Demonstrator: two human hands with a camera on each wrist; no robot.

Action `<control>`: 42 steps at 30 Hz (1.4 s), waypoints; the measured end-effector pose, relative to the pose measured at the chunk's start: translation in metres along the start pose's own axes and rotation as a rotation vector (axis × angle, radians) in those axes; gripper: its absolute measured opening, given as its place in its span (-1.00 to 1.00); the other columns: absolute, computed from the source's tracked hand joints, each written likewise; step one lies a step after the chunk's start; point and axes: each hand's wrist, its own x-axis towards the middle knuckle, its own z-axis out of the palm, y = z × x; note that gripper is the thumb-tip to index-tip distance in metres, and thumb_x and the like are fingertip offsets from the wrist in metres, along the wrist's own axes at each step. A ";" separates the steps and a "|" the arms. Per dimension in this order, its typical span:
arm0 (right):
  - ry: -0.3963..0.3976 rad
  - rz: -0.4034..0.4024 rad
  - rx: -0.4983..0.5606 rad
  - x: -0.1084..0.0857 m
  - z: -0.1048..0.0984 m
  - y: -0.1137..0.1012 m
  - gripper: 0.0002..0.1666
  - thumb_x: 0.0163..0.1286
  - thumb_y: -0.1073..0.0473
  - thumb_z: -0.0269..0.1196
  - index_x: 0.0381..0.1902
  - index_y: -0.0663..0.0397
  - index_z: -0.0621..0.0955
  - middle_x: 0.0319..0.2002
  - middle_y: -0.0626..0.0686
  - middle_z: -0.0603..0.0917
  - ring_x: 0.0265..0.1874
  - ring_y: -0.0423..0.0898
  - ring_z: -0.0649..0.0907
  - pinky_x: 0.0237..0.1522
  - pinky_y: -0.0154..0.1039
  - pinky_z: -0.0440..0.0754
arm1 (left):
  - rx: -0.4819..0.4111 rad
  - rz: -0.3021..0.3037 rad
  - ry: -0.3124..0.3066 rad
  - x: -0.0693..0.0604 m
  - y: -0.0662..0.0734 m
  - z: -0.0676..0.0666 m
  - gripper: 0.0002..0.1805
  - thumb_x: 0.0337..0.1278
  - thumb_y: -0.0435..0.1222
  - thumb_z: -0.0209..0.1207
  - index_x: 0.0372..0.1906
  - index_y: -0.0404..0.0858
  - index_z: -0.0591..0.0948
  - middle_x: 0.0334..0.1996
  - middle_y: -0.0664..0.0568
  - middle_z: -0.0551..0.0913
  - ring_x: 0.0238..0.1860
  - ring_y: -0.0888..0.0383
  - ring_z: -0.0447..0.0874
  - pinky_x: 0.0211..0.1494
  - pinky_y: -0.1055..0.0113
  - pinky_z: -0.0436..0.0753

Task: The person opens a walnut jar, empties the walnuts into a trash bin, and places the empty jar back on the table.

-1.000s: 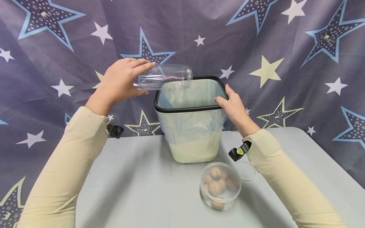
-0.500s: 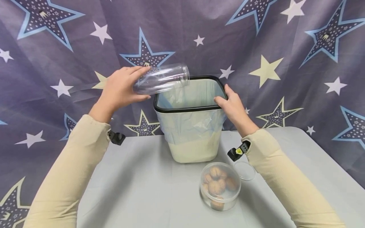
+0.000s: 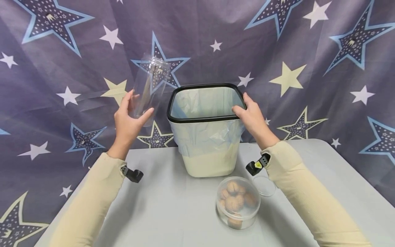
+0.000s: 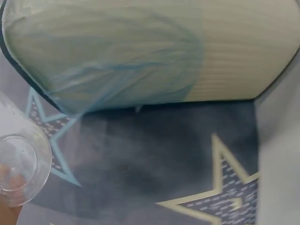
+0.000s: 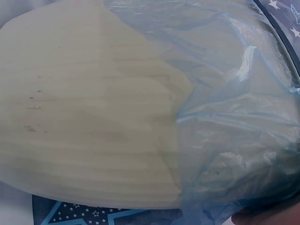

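In the head view my left hand (image 3: 127, 126) grips a clear plastic jar (image 3: 151, 85) near its base. The jar stands nearly upright, mouth up, leaning slightly right, to the left of a cream trash bin (image 3: 210, 164). Its round bottom shows at the left edge of the left wrist view. My right hand (image 3: 255, 119) grips the bin's black rim (image 3: 202, 119) at the right side, thumb over the inside. A pale blue bin liner (image 3: 203, 137) is folded over the bin's outside.
A round clear tub (image 3: 238, 219) holding several walnuts (image 3: 234, 203) stands in front of the bin. Beside it lies a clear round lid (image 3: 264, 186) near my right forearm. A grey table (image 3: 160, 206) meets a star-patterned curtain (image 3: 200, 20) behind.
My left hand has drawn the jar left, away from over the bin, and turned it from lying sideways to nearly upright. The right hand keeps its grip on the rim.
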 end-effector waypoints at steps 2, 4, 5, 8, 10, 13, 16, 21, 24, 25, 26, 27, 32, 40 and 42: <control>0.001 0.000 0.000 0.000 0.001 0.001 -0.07 0.23 0.08 0.03 0.46 0.25 -0.07 0.48 0.14 -0.05 0.45 -0.04 -0.03 0.44 -0.12 0.00 | -0.049 -0.056 0.002 -0.009 -0.009 0.001 -0.23 -0.10 -0.26 0.40 0.30 -0.21 0.38 0.12 -0.08 0.56 0.14 0.07 0.51 0.23 0.35 0.43; -0.004 0.004 0.003 0.000 0.001 0.001 -0.07 0.24 0.08 0.03 0.46 0.24 -0.08 0.48 0.14 -0.06 0.45 -0.04 -0.04 0.44 -0.11 0.00 | -0.082 -0.096 -0.004 -0.017 -0.017 0.001 -0.25 -0.07 -0.27 0.38 0.31 -0.24 0.36 0.15 -0.09 0.54 0.18 0.05 0.49 0.28 0.32 0.40; -0.007 0.006 0.004 0.000 0.001 0.001 -0.07 0.24 0.08 0.03 0.46 0.24 -0.08 0.48 0.13 -0.06 0.45 -0.04 -0.04 0.44 -0.11 0.00 | -0.084 -0.114 -0.002 -0.021 -0.022 0.002 -0.25 -0.06 -0.27 0.38 0.31 -0.23 0.35 0.16 -0.09 0.53 0.18 0.03 0.49 0.28 0.30 0.40; -0.012 0.008 0.011 -0.001 0.002 0.001 -0.07 0.24 0.07 0.02 0.46 0.22 -0.09 0.48 0.12 -0.07 0.45 -0.05 -0.04 0.44 -0.11 0.00 | -0.084 -0.149 0.019 -0.033 -0.032 0.003 -0.23 -0.07 -0.27 0.38 0.32 -0.18 0.33 0.18 -0.06 0.51 0.20 0.05 0.47 0.31 0.30 0.36; -0.011 0.006 0.014 -0.001 0.002 0.000 -0.07 0.24 0.07 0.02 0.46 0.22 -0.09 0.48 0.12 -0.06 0.45 -0.06 -0.04 0.44 -0.11 0.00 | -0.085 -0.171 0.041 -0.040 -0.038 0.003 -0.21 -0.08 -0.28 0.39 0.32 -0.17 0.32 0.19 -0.04 0.50 0.23 0.08 0.45 0.33 0.33 0.33; -0.002 -0.003 0.013 -0.002 0.002 0.000 -0.07 0.24 0.07 0.02 0.46 0.24 -0.08 0.48 0.14 -0.05 0.45 -0.04 -0.03 0.43 -0.11 0.02 | -0.090 -0.195 0.051 -0.049 -0.046 0.005 -0.19 -0.10 -0.29 0.40 0.33 -0.17 0.29 0.21 -0.02 0.46 0.28 0.12 0.37 0.37 0.35 0.27; 0.008 -0.012 0.011 -0.001 0.002 0.000 -0.07 0.23 0.08 0.03 0.46 0.26 -0.07 0.47 0.17 -0.03 0.45 -0.02 -0.01 0.43 -0.11 0.04 | -0.097 -0.227 0.035 -0.058 -0.053 0.007 -0.16 -0.11 -0.30 0.40 0.33 -0.19 0.26 0.22 -0.04 0.43 0.30 0.09 0.34 0.37 0.28 0.29; 0.014 -0.013 0.013 0.000 0.002 0.001 -0.07 0.22 0.09 0.04 0.45 0.27 -0.06 0.47 0.17 -0.03 0.45 -0.02 -0.01 0.43 -0.11 0.05 | -0.097 -0.284 -0.014 -0.072 -0.063 0.011 -0.13 -0.13 -0.32 0.41 0.35 -0.24 0.23 0.24 -0.09 0.40 0.27 0.01 0.34 0.34 0.12 0.34; 0.014 -0.007 0.016 0.001 0.003 0.001 -0.07 0.23 0.09 0.03 0.46 0.25 -0.06 0.47 0.15 -0.03 0.45 -0.03 -0.02 0.43 -0.11 0.04 | -0.108 -0.317 -0.041 -0.081 -0.070 0.014 -0.11 -0.14 -0.37 0.40 0.36 -0.28 0.20 0.22 -0.14 0.37 0.23 -0.03 0.36 0.32 0.06 0.34; 0.015 -0.006 0.020 0.001 0.003 0.002 -0.07 0.22 0.08 0.03 0.46 0.24 -0.06 0.47 0.15 -0.03 0.45 -0.04 -0.02 0.43 -0.11 0.04 | -0.117 -0.326 -0.049 -0.084 -0.073 0.015 -0.10 -0.14 -0.39 0.39 0.36 -0.30 0.19 0.21 -0.16 0.36 0.21 -0.06 0.37 0.32 0.06 0.34; 0.016 -0.005 0.022 0.001 0.003 0.002 -0.07 0.23 0.08 0.03 0.46 0.23 -0.06 0.48 0.14 -0.03 0.45 -0.04 -0.02 0.43 -0.11 0.04 | -0.125 -0.339 -0.055 -0.087 -0.075 0.017 -0.10 -0.15 -0.41 0.39 0.36 -0.31 0.19 0.20 -0.17 0.35 0.20 -0.06 0.37 0.32 0.07 0.34; 0.015 -0.005 0.025 0.002 0.003 0.002 -0.07 0.23 0.08 0.03 0.46 0.22 -0.06 0.48 0.13 -0.04 0.45 -0.04 -0.02 0.43 -0.11 0.04 | -0.140 -0.352 -0.058 -0.089 -0.077 0.018 -0.10 -0.16 -0.43 0.38 0.36 -0.32 0.19 0.19 -0.19 0.34 0.19 -0.07 0.37 0.34 0.09 0.33; 0.022 -0.009 0.034 0.001 0.003 0.002 -0.08 0.23 0.09 0.04 0.46 0.23 -0.06 0.48 0.13 -0.03 0.45 -0.05 -0.03 0.43 -0.12 0.04 | -0.167 -0.433 -0.082 -0.100 -0.085 0.021 -0.10 -0.13 -0.44 0.37 0.37 -0.33 0.17 0.19 -0.24 0.28 0.22 -0.10 0.31 0.37 0.07 0.29; 0.034 -0.016 0.042 0.000 0.003 0.002 -0.08 0.22 0.10 0.04 0.46 0.25 -0.05 0.47 0.15 -0.02 0.45 -0.05 -0.01 0.42 -0.14 0.05 | -0.252 -0.559 -0.093 -0.116 -0.101 0.027 -0.11 -0.09 -0.42 0.36 0.37 -0.33 0.15 0.26 -0.26 0.28 0.33 -0.13 0.26 0.42 0.10 0.18; 0.035 -0.018 0.044 0.000 0.003 0.002 -0.08 0.21 0.10 0.04 0.45 0.25 -0.05 0.47 0.16 -0.02 0.45 -0.05 -0.01 0.42 -0.14 0.05 | -0.256 -0.583 -0.103 -0.119 -0.105 0.030 -0.11 -0.10 -0.42 0.36 0.36 -0.34 0.15 0.26 -0.25 0.27 0.34 -0.12 0.24 0.44 0.12 0.15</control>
